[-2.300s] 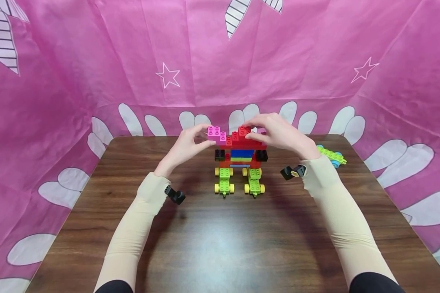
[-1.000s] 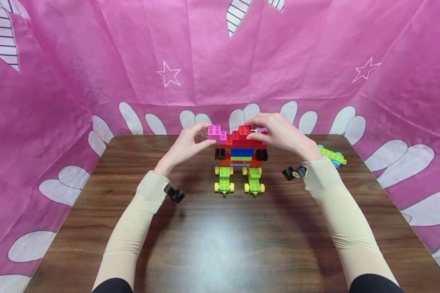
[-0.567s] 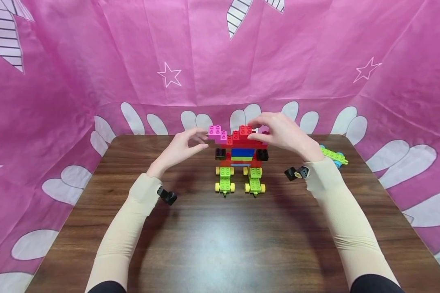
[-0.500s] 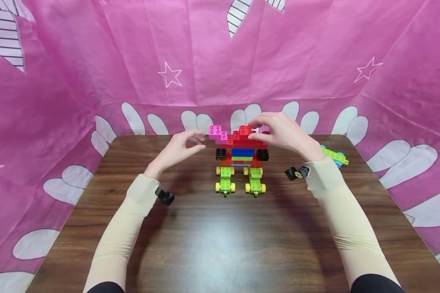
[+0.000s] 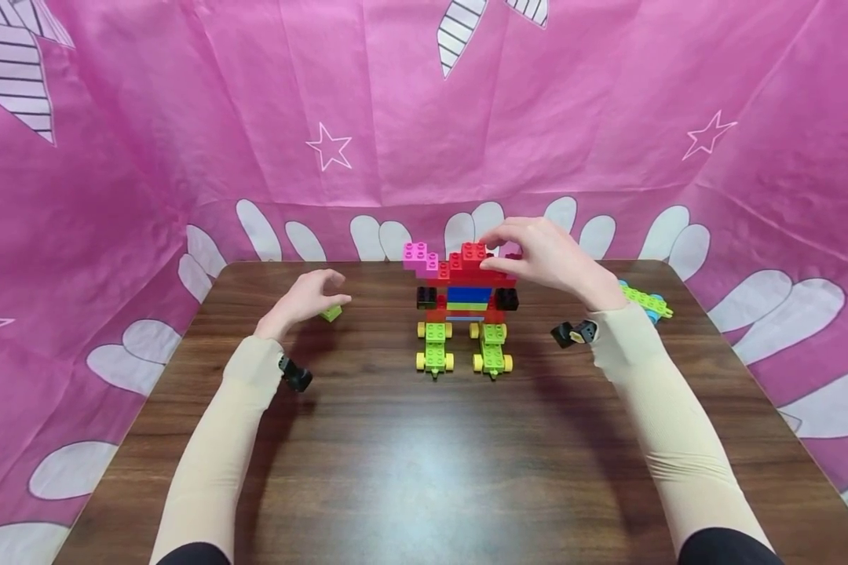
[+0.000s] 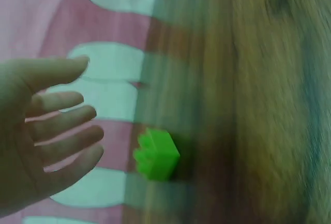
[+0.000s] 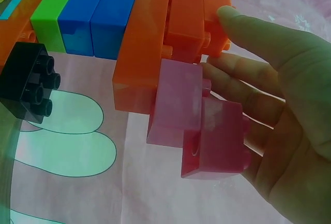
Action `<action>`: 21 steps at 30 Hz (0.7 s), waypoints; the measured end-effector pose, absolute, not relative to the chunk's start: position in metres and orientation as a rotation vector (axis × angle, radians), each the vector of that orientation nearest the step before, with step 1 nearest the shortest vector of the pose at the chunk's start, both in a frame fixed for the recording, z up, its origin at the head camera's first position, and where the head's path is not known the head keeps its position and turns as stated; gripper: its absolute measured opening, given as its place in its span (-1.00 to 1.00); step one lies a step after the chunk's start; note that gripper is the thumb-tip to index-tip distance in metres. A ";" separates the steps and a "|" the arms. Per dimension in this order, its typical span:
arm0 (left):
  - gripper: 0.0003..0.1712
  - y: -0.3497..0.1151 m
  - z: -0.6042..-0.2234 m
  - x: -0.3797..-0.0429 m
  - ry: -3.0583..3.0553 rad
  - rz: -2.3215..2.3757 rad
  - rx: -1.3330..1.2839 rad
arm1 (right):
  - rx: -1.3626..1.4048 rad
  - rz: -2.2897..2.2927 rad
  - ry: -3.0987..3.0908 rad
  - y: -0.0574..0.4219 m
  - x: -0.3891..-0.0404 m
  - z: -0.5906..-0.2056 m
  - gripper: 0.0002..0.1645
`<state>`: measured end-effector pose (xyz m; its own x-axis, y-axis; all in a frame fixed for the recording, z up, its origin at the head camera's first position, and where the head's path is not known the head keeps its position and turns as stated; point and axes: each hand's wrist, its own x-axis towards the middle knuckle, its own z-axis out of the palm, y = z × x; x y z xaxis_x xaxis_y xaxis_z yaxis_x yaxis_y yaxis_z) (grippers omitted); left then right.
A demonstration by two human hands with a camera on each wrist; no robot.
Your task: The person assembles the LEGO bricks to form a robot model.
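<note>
A figure of building bricks (image 5: 472,276) stands upright mid-table on two green wheeled bases (image 5: 435,357). Its body stacks red, blue and green bricks, with black bricks (image 5: 506,299) at the sides and pink bricks (image 5: 417,255) on its raised shoulders. My right hand (image 5: 547,255) holds the top red brick (image 7: 187,19); in the right wrist view the thumb lies on the near side and the fingers reach behind. Off to the left, my left hand (image 5: 302,302) is held above the table with fingers apart and nothing in them. A green brick (image 6: 160,154) lies just beyond it, partly hidden in the head view.
A green wheeled base with blue wheels (image 5: 645,300) sits at the back right, partly behind the right forearm. The brown wooden table (image 5: 424,471) is bounded at the back and sides by a pink patterned cloth (image 5: 410,102).
My left hand has let go of the pink bricks and moved left and down, away from the figure. The green brick has come into sight beneath it. My right hand stays at the top.
</note>
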<state>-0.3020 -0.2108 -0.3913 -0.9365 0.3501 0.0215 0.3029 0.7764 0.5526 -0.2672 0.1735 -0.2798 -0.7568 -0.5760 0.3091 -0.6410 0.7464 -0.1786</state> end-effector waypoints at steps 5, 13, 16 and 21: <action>-0.42 -0.225 -0.409 -0.309 2.927 0.700 0.377 | 0.960 0.405 -2.717 0.173 -0.267 -0.280 -0.56; -0.45 -0.229 -0.420 -0.304 2.958 0.539 0.221 | 0.958 0.410 -2.721 0.173 -0.267 -0.280 -0.56; -0.48 -0.228 -0.421 -0.303 2.975 0.523 0.198 | 0.955 0.410 -2.721 0.173 -0.267 -0.280 -0.57; -0.46 -0.228 -0.424 -0.304 2.972 0.512 0.197 | 0.949 0.408 -2.730 0.173 -0.266 -0.279 -0.56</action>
